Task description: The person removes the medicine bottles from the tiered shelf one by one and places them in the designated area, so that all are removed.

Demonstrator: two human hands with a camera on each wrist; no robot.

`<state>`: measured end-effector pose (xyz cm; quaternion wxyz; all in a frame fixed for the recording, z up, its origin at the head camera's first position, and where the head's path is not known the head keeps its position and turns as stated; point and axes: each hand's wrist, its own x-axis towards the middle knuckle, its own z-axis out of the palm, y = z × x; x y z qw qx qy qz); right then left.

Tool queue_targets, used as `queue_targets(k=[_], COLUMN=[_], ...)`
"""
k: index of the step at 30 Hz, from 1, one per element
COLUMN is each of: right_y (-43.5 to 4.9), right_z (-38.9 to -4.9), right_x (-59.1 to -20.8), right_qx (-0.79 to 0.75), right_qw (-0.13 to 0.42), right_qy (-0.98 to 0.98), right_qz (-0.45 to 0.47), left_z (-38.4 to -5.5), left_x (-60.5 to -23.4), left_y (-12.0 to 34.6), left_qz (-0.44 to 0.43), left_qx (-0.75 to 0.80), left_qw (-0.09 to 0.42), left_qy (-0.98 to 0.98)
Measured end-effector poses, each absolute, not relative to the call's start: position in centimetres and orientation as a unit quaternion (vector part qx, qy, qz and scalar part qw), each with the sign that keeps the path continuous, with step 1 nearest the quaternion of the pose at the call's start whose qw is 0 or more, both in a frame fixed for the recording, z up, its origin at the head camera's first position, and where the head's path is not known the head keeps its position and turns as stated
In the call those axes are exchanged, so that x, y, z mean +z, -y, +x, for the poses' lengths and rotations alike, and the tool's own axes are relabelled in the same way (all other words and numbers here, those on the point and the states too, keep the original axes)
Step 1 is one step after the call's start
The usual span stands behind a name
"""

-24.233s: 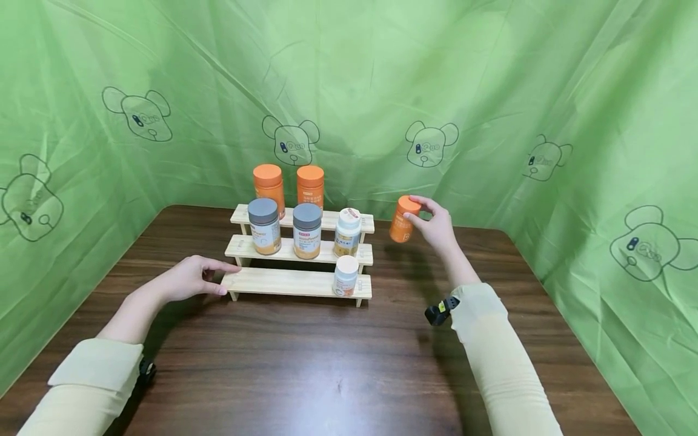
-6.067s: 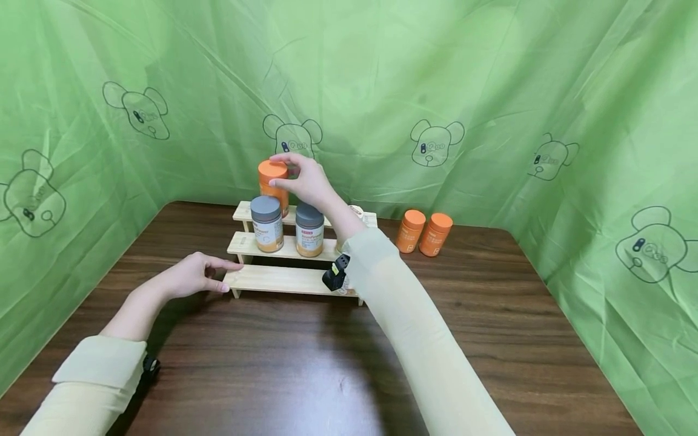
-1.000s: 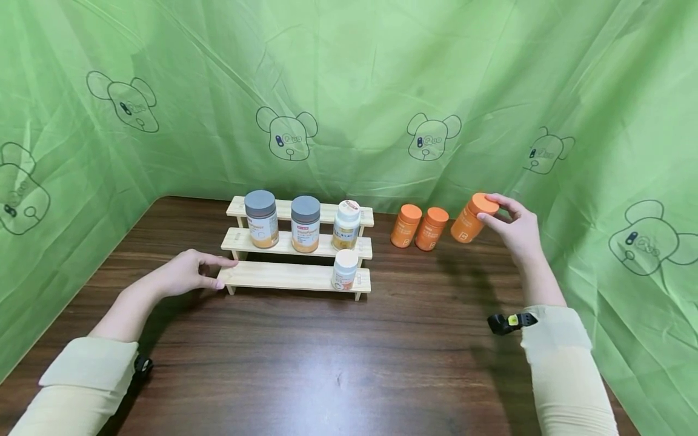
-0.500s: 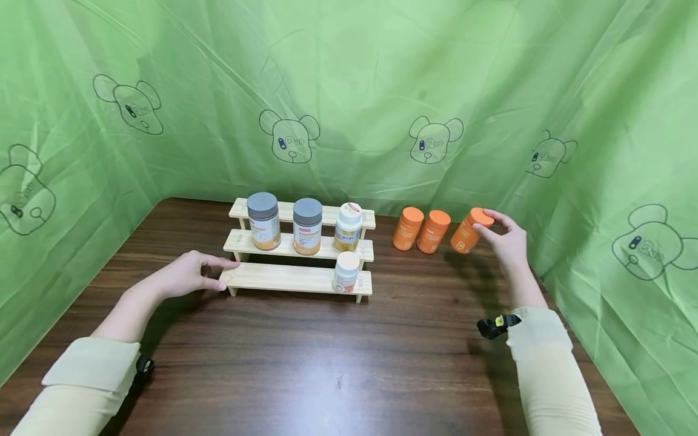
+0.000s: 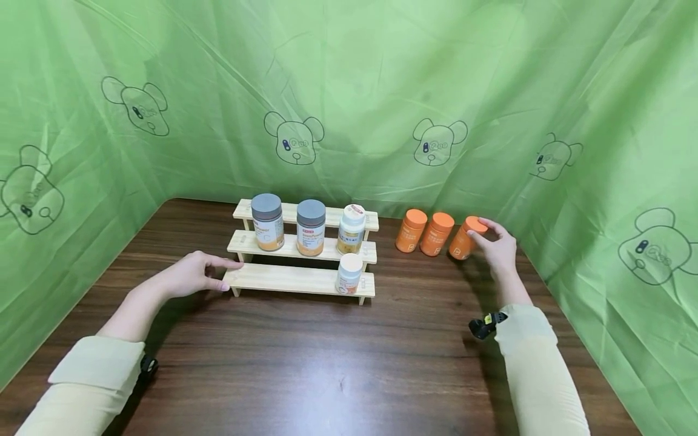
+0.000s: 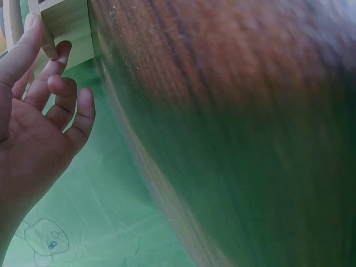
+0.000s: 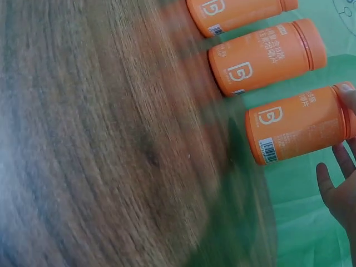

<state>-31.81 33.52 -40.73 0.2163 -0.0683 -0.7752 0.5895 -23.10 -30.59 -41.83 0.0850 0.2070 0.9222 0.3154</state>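
My right hand (image 5: 498, 249) pinches an orange supplement bottle (image 5: 461, 242) by its lid, at the right end of a row. The bottle leans a little; whether its base touches the table I cannot tell. Two like orange bottles (image 5: 436, 236) stand just left of it. In the right wrist view the held bottle (image 7: 297, 125) shows a barcode, with the thumb on its lid. My left hand (image 5: 185, 275) holds the left end of the lowest tier of a three-step wooden display rack (image 5: 283, 278), thumb in front and index finger behind. Its other fingers curl loosely in the left wrist view.
On the middle tier stand two grey-lidded jars (image 5: 311, 229) and a white-capped bottle (image 5: 351, 230). A small white bottle (image 5: 349, 274) sits at the right of the lowest tier. Green cloth (image 5: 360, 72) surrounds the dark wooden table (image 5: 305, 363) behind and at both sides.
The orange bottles have gone from the top tier to the table's right. Over the last second my right hand lowers the third beside the other two. My left hand stays at the rack.
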Motion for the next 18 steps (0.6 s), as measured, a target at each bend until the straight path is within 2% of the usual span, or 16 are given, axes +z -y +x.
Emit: queue_targets(k=[18], right_y=[-33.3], right_z=[-33.1], right_x=[-41.9], right_qx=[0.532], right_qw=[0.205], right_qy=[0.817], right_qz=[-0.086], left_z=[-23.1], left_x=[-41.8], left_y=[30.6], left_qz=[0.206], left_qx=[0.312], left_qw=[0.087], left_qy=[-0.923])
